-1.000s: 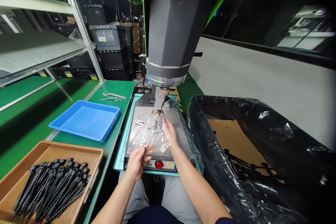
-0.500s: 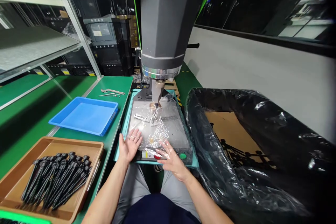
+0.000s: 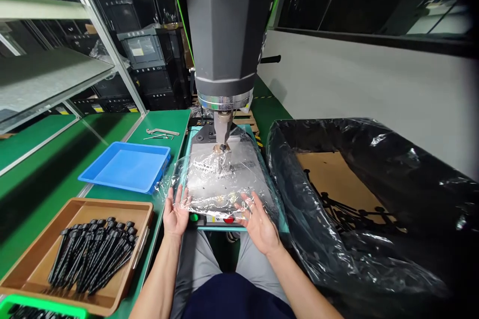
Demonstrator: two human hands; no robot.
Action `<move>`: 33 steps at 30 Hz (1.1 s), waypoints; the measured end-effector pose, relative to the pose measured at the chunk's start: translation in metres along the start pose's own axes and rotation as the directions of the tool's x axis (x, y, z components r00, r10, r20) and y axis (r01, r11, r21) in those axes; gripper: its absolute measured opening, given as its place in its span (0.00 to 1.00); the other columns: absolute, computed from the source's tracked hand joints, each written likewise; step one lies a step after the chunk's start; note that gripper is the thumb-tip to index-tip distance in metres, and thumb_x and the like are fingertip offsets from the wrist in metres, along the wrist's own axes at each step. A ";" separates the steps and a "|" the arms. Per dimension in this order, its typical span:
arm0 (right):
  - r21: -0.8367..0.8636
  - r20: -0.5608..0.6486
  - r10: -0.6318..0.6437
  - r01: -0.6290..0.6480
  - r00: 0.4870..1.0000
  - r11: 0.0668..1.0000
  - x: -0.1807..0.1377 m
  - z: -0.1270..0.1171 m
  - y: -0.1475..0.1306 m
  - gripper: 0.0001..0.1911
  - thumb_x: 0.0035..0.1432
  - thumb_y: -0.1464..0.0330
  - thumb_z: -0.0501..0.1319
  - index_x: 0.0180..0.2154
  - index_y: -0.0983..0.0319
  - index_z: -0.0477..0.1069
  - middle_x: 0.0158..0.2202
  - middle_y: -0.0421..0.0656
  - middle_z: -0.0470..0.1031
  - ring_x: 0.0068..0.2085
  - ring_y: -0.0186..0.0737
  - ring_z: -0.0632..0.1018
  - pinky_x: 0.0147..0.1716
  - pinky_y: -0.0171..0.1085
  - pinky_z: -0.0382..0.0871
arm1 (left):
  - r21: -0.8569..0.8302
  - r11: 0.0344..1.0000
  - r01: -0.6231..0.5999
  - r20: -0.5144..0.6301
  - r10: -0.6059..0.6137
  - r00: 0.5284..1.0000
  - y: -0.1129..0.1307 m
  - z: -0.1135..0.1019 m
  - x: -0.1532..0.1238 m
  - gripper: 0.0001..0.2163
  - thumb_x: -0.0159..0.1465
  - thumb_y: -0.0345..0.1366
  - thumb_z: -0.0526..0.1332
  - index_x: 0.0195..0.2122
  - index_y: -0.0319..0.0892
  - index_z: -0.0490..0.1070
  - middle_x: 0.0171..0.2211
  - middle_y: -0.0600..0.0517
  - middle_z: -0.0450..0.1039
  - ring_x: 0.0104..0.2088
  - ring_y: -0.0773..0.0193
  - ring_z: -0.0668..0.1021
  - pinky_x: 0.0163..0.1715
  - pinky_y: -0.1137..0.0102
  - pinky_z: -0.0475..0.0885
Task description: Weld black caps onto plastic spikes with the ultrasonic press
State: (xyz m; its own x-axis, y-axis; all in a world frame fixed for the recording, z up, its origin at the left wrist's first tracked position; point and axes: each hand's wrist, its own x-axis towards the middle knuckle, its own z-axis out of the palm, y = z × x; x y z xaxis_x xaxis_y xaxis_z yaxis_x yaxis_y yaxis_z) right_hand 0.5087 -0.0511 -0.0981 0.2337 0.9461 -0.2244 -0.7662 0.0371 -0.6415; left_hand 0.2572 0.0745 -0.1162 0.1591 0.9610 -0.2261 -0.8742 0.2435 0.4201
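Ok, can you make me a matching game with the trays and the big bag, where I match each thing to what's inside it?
Things:
1. flat blue plastic tray
2. shallow brown tray
3. big box lined with black plastic bag
4. grey metal machine plate

What's in or on it:
A. a pile of long black rods
B. crinkly clear plastic film, both hands at its near edge
C. nothing to see inside
D. a few black parts lying on brown cardboard

Pairs: 1-C, 2-A, 3-D, 4-B
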 end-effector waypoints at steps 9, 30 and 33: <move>-0.023 -0.017 -0.061 0.060 0.998 0.998 0.011 0.006 -0.017 0.24 0.55 0.56 0.66 0.54 0.45 0.69 0.65 0.37 0.60 0.55 0.51 0.74 0.38 0.45 0.77 | -0.037 0.999 0.006 -0.043 -0.007 0.999 -0.009 0.003 0.002 0.14 0.69 0.43 0.54 0.53 0.58 0.72 0.63 0.54 0.65 0.64 0.56 0.65 0.63 0.55 0.59; -0.163 0.137 0.113 -0.090 0.984 0.983 0.004 -0.029 0.006 0.27 0.53 0.61 0.71 0.54 0.52 0.70 0.59 0.48 0.69 0.51 0.51 0.76 0.41 0.45 0.74 | 0.086 0.994 0.063 -0.180 -0.046 0.983 -0.005 -0.006 -0.007 0.12 0.67 0.31 0.55 0.49 0.36 0.72 0.48 0.38 0.77 0.51 0.54 0.78 0.51 0.62 0.76; -0.283 0.130 0.185 -0.143 0.974 0.948 -0.006 -0.037 0.016 0.28 0.47 0.64 0.74 0.51 0.54 0.73 0.52 0.48 0.74 0.48 0.49 0.78 0.37 0.43 0.74 | 0.235 0.968 0.091 -0.365 0.001 0.931 -0.004 -0.009 -0.022 0.07 0.64 0.25 0.57 0.41 0.34 0.73 0.35 0.42 0.80 0.36 0.61 0.83 0.37 0.71 0.80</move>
State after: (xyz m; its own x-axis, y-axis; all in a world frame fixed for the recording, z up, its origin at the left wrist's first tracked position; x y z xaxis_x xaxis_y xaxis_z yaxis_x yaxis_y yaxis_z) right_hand 0.5173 -0.0684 -0.1343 0.0079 0.9702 -0.2422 -0.5906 -0.1909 -0.7841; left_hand 0.2529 0.0508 -0.1208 -0.0207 0.8471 -0.5311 -0.7240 0.3536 0.5923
